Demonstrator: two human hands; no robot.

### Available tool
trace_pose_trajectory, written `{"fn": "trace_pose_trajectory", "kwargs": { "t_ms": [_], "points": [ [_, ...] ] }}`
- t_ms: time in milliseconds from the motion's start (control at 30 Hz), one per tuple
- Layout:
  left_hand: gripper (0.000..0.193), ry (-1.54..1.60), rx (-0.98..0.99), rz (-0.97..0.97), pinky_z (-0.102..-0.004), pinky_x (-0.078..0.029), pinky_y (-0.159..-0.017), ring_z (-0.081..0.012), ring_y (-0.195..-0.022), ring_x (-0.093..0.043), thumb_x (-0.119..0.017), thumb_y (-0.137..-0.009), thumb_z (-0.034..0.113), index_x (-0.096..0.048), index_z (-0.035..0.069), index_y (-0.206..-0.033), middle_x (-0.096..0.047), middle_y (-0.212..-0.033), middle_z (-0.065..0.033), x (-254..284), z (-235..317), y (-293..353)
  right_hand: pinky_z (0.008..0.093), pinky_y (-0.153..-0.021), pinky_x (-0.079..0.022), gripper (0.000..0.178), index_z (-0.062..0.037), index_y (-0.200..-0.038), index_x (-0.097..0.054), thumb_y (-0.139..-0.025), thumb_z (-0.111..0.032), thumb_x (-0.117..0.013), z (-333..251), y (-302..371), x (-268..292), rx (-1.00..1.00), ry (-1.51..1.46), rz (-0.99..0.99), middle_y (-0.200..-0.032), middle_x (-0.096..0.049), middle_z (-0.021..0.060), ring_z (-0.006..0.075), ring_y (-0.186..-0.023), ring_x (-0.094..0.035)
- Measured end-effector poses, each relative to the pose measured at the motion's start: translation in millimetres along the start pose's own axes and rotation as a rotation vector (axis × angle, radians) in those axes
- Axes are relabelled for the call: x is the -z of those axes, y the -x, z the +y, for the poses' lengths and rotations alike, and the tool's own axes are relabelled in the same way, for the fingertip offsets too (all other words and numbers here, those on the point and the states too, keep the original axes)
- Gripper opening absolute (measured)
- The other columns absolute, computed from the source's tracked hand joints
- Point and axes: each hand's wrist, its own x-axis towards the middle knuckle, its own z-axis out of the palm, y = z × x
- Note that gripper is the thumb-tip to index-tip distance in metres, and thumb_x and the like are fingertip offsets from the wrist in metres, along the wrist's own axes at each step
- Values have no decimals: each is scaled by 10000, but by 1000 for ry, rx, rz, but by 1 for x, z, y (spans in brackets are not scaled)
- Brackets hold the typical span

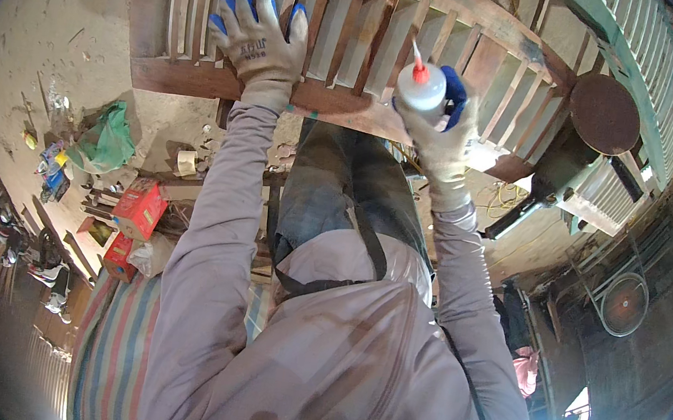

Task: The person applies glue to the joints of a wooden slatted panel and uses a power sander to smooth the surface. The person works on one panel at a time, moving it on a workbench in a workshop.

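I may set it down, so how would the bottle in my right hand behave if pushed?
The white bottle, held in just your right hand, is probably light. Being round, it would likely roll once on its side, and its thin tip might bend.

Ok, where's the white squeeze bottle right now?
In the head view, the white squeeze bottle is upper right of centre, in the right hand, seen against the slatted wooden panel.

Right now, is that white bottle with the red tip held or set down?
Held: the right hand wraps around the white bottle, its blue fingers curled against the side.
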Motion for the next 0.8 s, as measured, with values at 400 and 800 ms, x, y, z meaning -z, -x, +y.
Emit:
{"fn": "trace_pose_trajectory", "kwargs": {
  "t_ms": [400, 800],
  "points": [
    [688, 67, -1, 33, -679, -228, -1148, -488, -1393, -407, -557, -929, 538, -522, 111, -1466, -490, -1482, -212, -2, -1, 0, 380, -801, -587, 715, -62, -1298, -565, -703, -208, -933, -11, -15, -36, 427, 185, -204, -1087, -712, 175, 310, -943, -732],
    [714, 33, 15, -30, -623, -112, -1184, -419, -1434, -368, -561, -931, 569, -517, 97, -1464, -466, -1514, -186, -6, -2, 2, 461, -731, -562, 708, -93, -1264, -540, -690, -288, -907, -15, -125, -34, 513, 298, -173, -999, -689, 160, 381, -870, -692]
  ]
}}
